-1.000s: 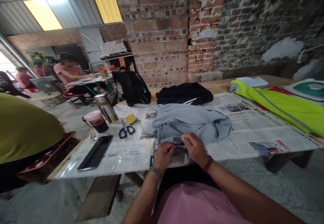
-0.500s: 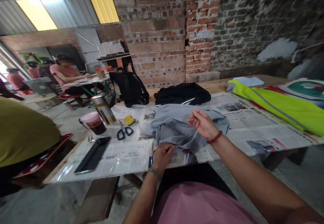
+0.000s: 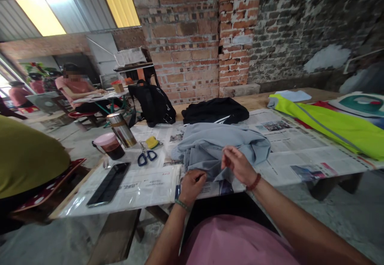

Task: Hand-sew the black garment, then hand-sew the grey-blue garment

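Observation:
A crumpled grey garment lies in folds on the newspaper-covered table in front of me. At its near edge, my left hand is closed, with thumb and fingers pinching a bit of the grey cloth. My right hand hovers over the garment's near right part, its fingertips pressed together in a pinch. Whatever is between those fingertips is too small to make out.
Left of the garment are scissors, a yellow object, a lidded cup, a steel flask and a phone. Behind lie a black backpack and black cloth. Rightward are a neon vest and an iron.
My right hand has come down and a little nearer to me, from above the middle of the garment toward its near edge. My left hand stays at almost the same spot.

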`<state>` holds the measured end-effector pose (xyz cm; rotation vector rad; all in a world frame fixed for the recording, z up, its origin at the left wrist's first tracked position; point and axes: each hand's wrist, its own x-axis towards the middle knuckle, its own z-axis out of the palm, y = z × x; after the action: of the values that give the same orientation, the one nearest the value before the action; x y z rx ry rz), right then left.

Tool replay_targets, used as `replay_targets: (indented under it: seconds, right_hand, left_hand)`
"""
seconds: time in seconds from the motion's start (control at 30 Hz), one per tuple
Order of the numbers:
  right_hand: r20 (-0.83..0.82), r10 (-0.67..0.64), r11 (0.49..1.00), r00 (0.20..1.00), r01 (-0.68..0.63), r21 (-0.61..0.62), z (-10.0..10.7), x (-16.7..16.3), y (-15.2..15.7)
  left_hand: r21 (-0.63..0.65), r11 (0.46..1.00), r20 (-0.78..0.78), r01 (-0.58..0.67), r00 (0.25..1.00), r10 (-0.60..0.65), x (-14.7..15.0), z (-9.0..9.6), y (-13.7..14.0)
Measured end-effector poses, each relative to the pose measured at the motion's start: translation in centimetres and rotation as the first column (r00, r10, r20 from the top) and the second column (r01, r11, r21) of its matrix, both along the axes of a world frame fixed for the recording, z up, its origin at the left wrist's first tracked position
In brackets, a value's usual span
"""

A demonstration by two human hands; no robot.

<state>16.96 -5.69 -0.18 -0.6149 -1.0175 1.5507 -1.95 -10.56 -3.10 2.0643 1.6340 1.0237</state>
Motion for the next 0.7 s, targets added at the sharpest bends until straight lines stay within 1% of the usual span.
replay_targets:
  seconds: [0.07,0.13,0.23,0.37,0.43,0.6,0.7]
  right_hand:
    - [0.097,-0.014,1.000,0.995,0.014,0.007,-2.1,-0.3,-0.6]
    - [0.195,-0.095,0.995,0.976,0.095,0.009,-3.8,-0.1,-0.5]
    - [0.259,-0.195,0.979,0.946,0.204,-0.011,-5.3,0.5,0.3]
    - [0.280,-0.248,0.964,0.927,0.265,-0.024,-5.7,1.2,1.1]
    - [0.298,-0.284,0.953,0.911,0.304,-0.019,-5.8,1.5,1.3]
    - [0.292,-0.328,0.934,0.899,0.354,-0.040,-6.0,1.7,1.4]
    - [0.221,-0.335,0.930,0.916,0.360,-0.080,-6.0,1.8,1.5]
  left_hand:
    - [0.010,1.000,0.020,-0.006,1.000,0.006,0.0,0.1,-0.1]
    - [0.024,0.999,0.021,-0.028,0.999,0.028,0.0,0.4,-0.3]
    - [0.037,0.999,-0.060,-0.023,0.998,0.025,0.1,0.8,-0.8]
    - [0.037,0.997,-0.250,0.061,0.967,-0.050,0.0,0.8,-1.7]
    - [0.037,0.996,-0.309,0.084,0.949,-0.068,-0.1,0.6,-2.0]
    - [0.028,0.996,-0.334,0.088,0.940,-0.074,-0.3,0.2,-2.0]
    - [0.033,0.995,-0.327,0.099,0.942,-0.083,-0.2,0.4,-1.9]
